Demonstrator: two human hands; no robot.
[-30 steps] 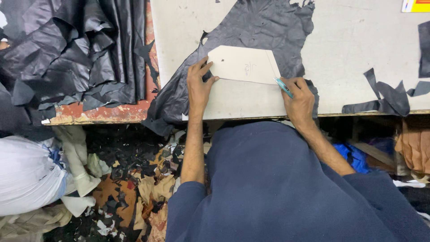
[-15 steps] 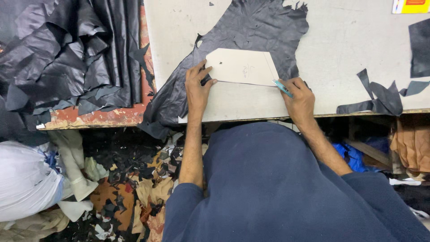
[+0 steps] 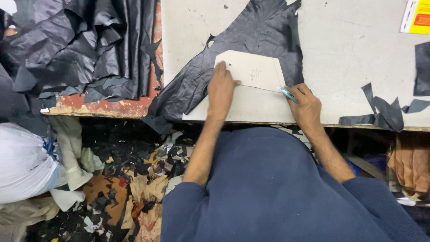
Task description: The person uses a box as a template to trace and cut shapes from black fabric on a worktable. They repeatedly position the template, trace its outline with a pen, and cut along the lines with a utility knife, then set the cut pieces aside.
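Looking down, we see the pale table (image 3: pixel 349 49) across the upper right of the frame, with a black leather hide (image 3: pixel 251 49) spread over its upper centre and hanging off the near edge. A heap of black leather (image 3: pixel 76 49) fills the upper left; scraps litter the floor (image 3: pixel 130 188) at lower left. A cream card pattern (image 3: pixel 257 71) lies on the hide at centre. Our left hand (image 3: pixel 220 92) presses flat on the pattern's left corner, fingers extended, gripping nothing. Our right hand (image 3: pixel 306 105), just right of the pattern, has its fingers closed around a teal-handled knife (image 3: pixel 287 94), whose tip is at the pattern's lower right edge. Black offcuts (image 3: pixel 380 112) lie at right.
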